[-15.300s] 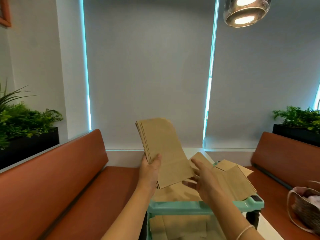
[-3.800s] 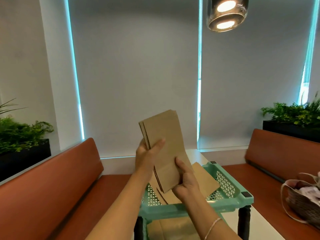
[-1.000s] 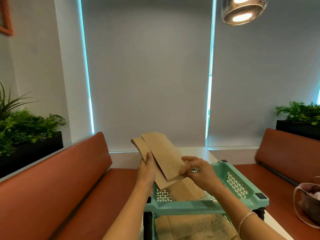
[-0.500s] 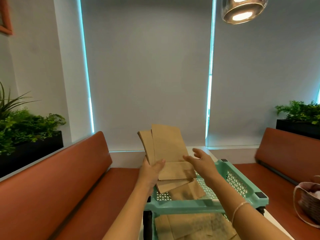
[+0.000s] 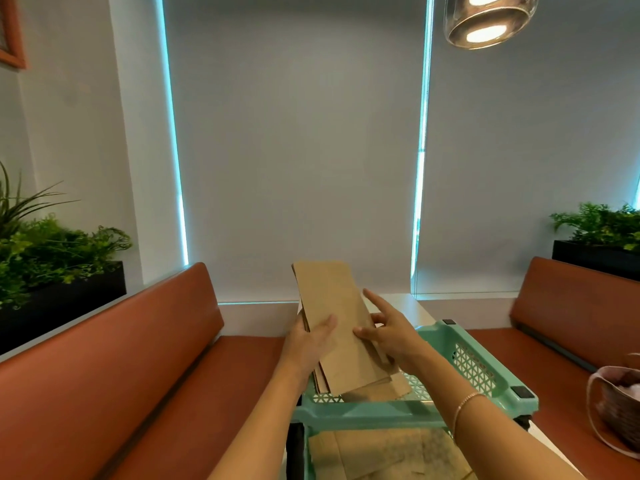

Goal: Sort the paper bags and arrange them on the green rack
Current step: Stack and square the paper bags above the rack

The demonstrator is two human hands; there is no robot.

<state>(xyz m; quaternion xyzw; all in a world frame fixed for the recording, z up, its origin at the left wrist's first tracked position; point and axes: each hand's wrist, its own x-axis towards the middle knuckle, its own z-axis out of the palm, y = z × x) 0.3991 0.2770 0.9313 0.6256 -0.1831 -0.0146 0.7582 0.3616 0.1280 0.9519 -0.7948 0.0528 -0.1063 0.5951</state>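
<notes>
A green rack (image 5: 408, 412) stands between two orange benches. Flat brown paper bags (image 5: 382, 389) lie on its top mesh tier, and more bags (image 5: 381, 452) lie on the tier below.

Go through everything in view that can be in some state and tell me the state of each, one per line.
stack of paper bags: folded flat, held tilted above the rack
left hand: grips the stack's left edge
right hand: fingers against the stack's right edge
green rack: top basket holds a loose bag, lower tier holds more bags
loose bag: lying flat in the top basket
ceiling lamp: lit
window blinds: drawn down
</notes>
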